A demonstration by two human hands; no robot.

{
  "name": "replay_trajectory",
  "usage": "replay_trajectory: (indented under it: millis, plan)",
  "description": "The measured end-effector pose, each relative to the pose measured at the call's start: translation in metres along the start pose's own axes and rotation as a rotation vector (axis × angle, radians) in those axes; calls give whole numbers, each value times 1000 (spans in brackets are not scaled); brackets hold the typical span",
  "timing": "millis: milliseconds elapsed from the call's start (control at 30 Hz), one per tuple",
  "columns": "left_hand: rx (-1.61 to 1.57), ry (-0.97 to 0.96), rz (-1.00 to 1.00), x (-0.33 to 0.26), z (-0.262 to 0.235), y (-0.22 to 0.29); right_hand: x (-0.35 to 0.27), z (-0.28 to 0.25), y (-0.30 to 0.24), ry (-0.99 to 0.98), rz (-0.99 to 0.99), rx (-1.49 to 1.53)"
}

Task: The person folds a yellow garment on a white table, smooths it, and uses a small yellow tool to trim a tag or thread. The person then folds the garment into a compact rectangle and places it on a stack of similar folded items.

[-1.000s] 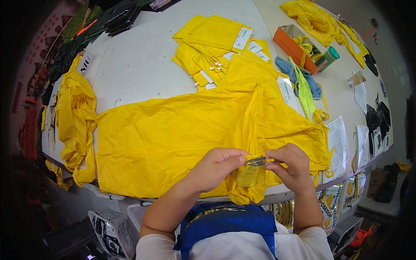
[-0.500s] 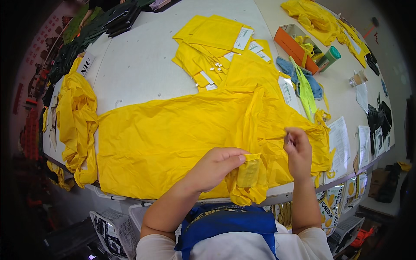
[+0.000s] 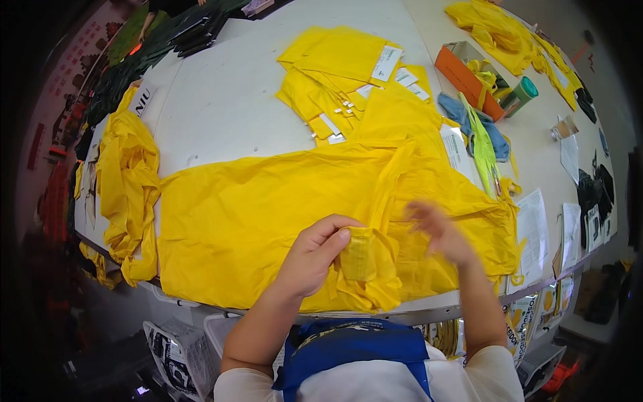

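Observation:
A large, thin yellow garment (image 3: 268, 194), shiny like rainwear, lies spread across the table in front of me. Between thumb and fingers my left hand (image 3: 312, 254) pinches an edge of it, where a paler, see-through patch (image 3: 360, 260) shows. Loose folds below that patch hang toward the table's near edge. Over the right part of the garment hovers my right hand (image 3: 442, 231), its fingers smeared by motion. They seem stretched out, but I cannot tell whether anything is in them.
Folded yellow garments with white labels (image 3: 341, 63) are piled farther back. A crumpled yellow garment (image 3: 127, 194) drapes over the left edge. Toward the right are an orange box (image 3: 467, 82), a green-lidded cup (image 3: 521, 97), a blue cloth (image 3: 492, 137) and paper sheets (image 3: 531, 231).
My left hand has drawn the pinched edge slightly left and up. My right hand has shifted left with its fingers extending; a small dark object showed in it earlier. The view has shifted slightly.

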State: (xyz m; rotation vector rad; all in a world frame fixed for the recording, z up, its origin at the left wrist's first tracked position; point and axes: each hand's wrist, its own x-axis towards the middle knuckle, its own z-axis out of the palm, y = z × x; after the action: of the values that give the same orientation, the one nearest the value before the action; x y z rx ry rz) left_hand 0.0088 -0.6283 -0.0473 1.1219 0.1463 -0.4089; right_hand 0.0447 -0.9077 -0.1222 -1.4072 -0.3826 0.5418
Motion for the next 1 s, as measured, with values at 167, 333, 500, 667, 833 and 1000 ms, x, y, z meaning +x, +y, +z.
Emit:
replay_trajectory:
  millis: [167,333,500,667,833,1000]
  plan:
    - [711,159,600,-5,15,-1,-12,83,14,71,191,366]
    - [762,83,893,-22,18,-8,8,106,-7,112,-169,196]
    - [991,37,1138,-36,11,-22,6,108,3,381,-307,-50]
    - [918,131,1108,-41,12,-64,41,108,-14,831,-265,349]
    - [838,504,703,-2,-48,-51,28,159,-13,581,-212,-376]
    - [228,569,297,22,-157,-32,59,102,19,104,-110,-782]
